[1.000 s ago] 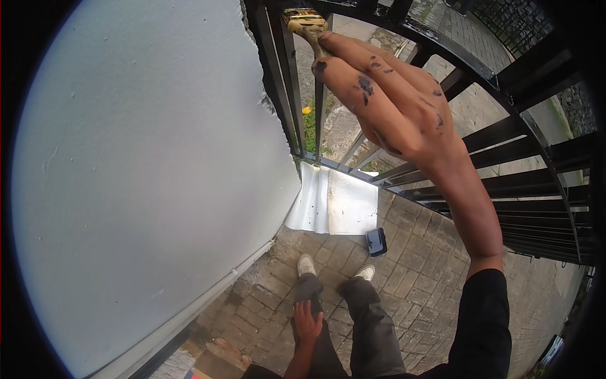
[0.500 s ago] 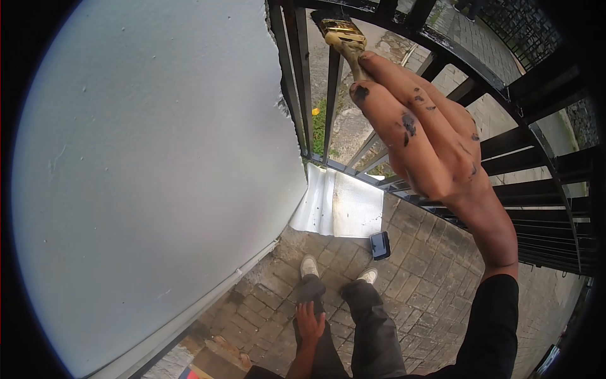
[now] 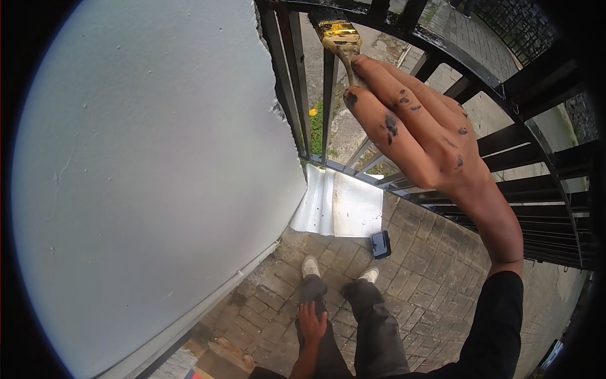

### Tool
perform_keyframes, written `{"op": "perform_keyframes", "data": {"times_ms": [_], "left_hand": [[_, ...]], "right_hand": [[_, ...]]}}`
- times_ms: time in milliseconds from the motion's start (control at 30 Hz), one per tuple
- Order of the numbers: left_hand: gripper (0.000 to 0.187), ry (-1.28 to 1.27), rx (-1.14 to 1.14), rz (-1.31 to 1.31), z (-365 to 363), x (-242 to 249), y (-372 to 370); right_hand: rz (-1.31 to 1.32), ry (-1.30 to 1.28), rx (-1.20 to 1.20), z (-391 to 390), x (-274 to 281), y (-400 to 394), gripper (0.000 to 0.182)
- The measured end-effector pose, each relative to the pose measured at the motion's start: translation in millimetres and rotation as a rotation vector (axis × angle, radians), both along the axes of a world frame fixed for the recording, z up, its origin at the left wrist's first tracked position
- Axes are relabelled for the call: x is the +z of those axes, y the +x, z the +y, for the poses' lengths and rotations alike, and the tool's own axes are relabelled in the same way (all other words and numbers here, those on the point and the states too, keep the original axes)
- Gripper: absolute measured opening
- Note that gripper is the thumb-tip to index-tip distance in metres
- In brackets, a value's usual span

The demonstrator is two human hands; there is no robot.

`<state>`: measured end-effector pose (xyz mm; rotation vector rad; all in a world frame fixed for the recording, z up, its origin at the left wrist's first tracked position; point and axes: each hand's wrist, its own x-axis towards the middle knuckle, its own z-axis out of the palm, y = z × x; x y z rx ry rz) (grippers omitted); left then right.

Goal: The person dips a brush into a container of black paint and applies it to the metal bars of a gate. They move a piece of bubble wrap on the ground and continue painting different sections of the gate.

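Note:
My right hand [image 3: 416, 126], smudged with black paint, grips the handle of a paintbrush [image 3: 341, 39]. The brush has a gold-coloured ferrule and dark bristles. Its bristle end is up against the upper rail of a black metal fence [image 3: 435, 41], near the wall's edge; exact contact is hard to make out. My left hand [image 3: 311, 322] rests with fingers spread on my trouser leg, holding nothing.
A pale wall [image 3: 158, 158] with a ragged edge fills the left side. On the paving [image 3: 416, 252] lie a white sheet [image 3: 356, 202] and a small black tray [image 3: 380, 244], in front of my shoes [image 3: 310, 266]. Beyond the fence, a person's feet [image 3: 466, 9] show at the top.
My right hand and the paintbrush have shifted slightly left in view, the bristles staying by the upper rail. My left hand has stayed on my leg.

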<state>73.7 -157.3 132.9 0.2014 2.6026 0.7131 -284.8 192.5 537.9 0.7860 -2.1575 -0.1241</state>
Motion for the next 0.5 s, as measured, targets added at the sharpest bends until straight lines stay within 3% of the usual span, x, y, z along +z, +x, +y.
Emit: {"op": "perform_keyframes", "data": {"times_ms": [500], "left_hand": [[0.061,-0.011,-0.035,-0.007,2.2,1.3,1.1]], "right_hand": [[0.070,0.058,0.009,9.5,5.3,16.1,0.026]]}}
